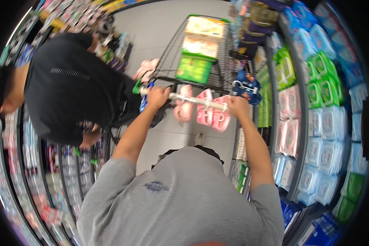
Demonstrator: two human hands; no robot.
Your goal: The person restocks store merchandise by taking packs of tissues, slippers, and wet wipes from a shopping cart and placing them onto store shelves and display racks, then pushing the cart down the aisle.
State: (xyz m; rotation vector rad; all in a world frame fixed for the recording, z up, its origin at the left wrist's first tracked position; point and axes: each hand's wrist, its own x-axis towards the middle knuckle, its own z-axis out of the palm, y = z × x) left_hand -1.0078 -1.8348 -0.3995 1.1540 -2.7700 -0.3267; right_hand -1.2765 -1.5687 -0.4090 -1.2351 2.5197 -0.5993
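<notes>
Both of my hands grip the pale handle bar (187,100) of a black wire shopping cart (169,66). My left hand (157,97) closes around it near the green end piece, and my right hand (238,106) holds the other end. Between them, pink clogs (183,107) and pink slippers (205,107) hang from the bar on white hangers. Dark blue slippers (247,87) dangle beside my right hand; more pink footwear (146,70) hangs past my left. Inside the basket lie a green package (193,69) and orange-and-white packages (204,33), blurred.
A person in black (70,86) stands close on the left, next to shelves of small packaged goods (55,190). On the right, shelves hold blue wipes packs (329,153) and green packs (324,80). Grey tiled floor (153,27) runs ahead of the cart.
</notes>
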